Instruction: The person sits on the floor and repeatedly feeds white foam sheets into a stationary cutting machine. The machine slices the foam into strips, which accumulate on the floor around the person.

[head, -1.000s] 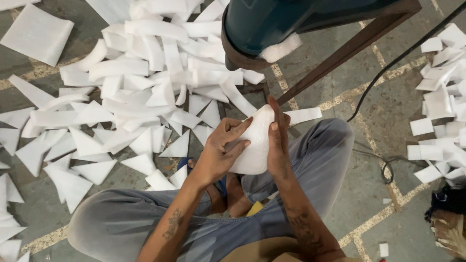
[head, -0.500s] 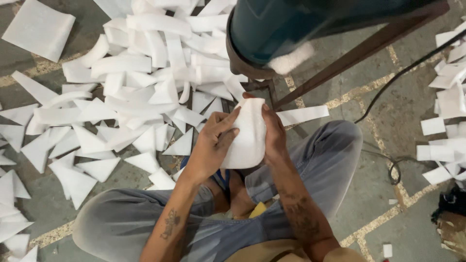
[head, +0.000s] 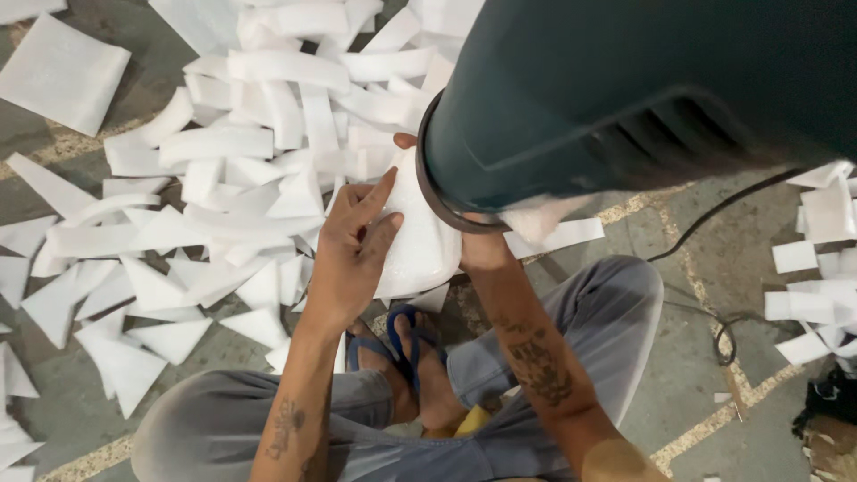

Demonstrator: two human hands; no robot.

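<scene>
The white foam piece (head: 415, 241) is held upright between both hands, its long axis running away from the body and up under the dark green machine housing (head: 643, 98). It is pressed by the flattened, closed fingers of the left hand (head: 353, 250) on its left face; the right hand (head: 482, 250) is largely hidden by the housing, so its finger state cannot be told.

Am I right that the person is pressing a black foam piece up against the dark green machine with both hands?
Not quite: the foam piece is white, not black. The head view shows the left hand flat on it and the right hand behind it, holding it against the dark green machine.
</scene>
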